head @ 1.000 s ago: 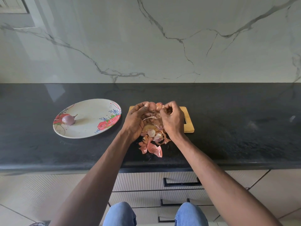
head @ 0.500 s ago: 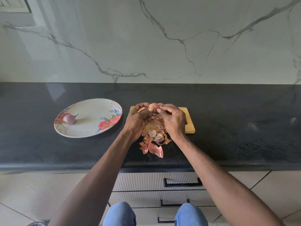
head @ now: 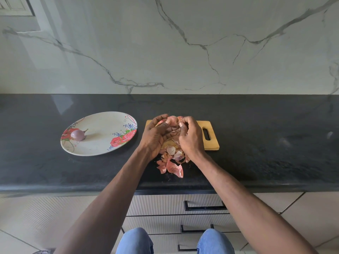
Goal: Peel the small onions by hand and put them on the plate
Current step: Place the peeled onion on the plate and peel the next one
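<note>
On the black stone counter (head: 266,143), toward nine o'clock of the hands, lies the floral oval plate (head: 102,132); one peeled onion (head: 78,135), purple with a short stem, rests on the plate's nine o'clock side, over a red rose print; at the centre the left hand (head: 156,136) is curled round a small onion (head: 172,121), gripping it above the wooden chopping board (head: 211,142); the onion's pink skin shows between the fingertips; at three o'clock of it, touching, the right hand (head: 190,138) pinches the onion's skin with thumb and fingers; below both hands, toward six o'clock, a heap of onion peels (head: 172,164) spreads from the board's near edge onto the counter; the board's handle slot points to three o'clock; under the counter lip at six o'clock are pale drawers (head: 183,206) with black handles, and blue-jeaned knees (head: 135,241)
</note>
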